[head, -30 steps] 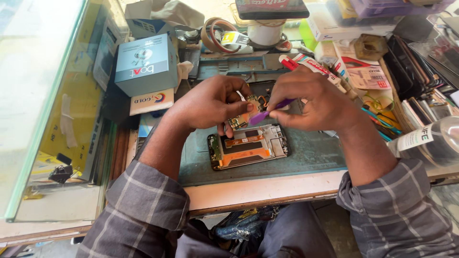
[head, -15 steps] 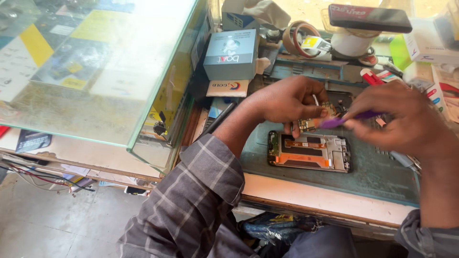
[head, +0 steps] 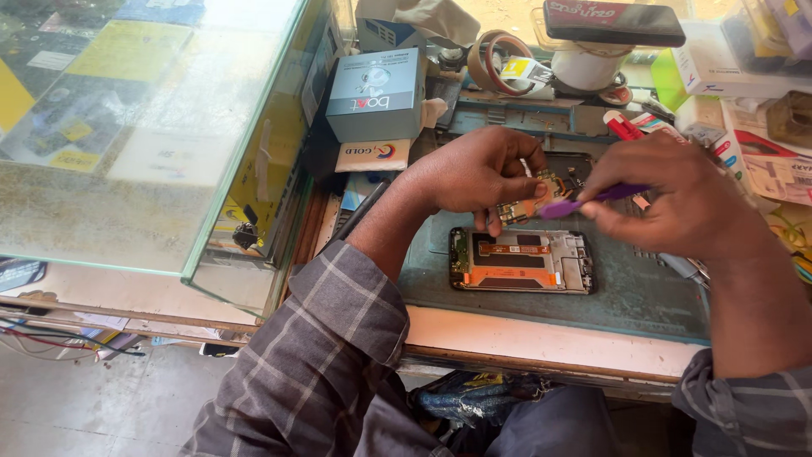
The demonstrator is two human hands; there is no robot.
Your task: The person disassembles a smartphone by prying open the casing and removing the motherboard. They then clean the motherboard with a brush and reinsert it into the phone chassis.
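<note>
An opened phone (head: 522, 261) lies face down on a teal work mat (head: 643, 292), its orange and grey insides showing. Just above it my left hand (head: 474, 173) pinches a small circuit board (head: 534, 196) between thumb and fingers. My right hand (head: 677, 199) grips a purple pry tool (head: 584, 201) whose tip touches the board's right edge. Both hands hover over the top end of the phone.
A glass display counter (head: 161, 127) fills the left. A blue-grey box (head: 376, 93), tape rolls (head: 499, 63) and a dark phone on a white cup (head: 613, 25) stand behind the mat. Cartons and packets crowd the right side (head: 744, 76). The wooden bench edge (head: 550, 338) runs along the front.
The camera view has swung left, so the glass counter takes more of the picture. Both hands keep the board and purple tool above the phone.
</note>
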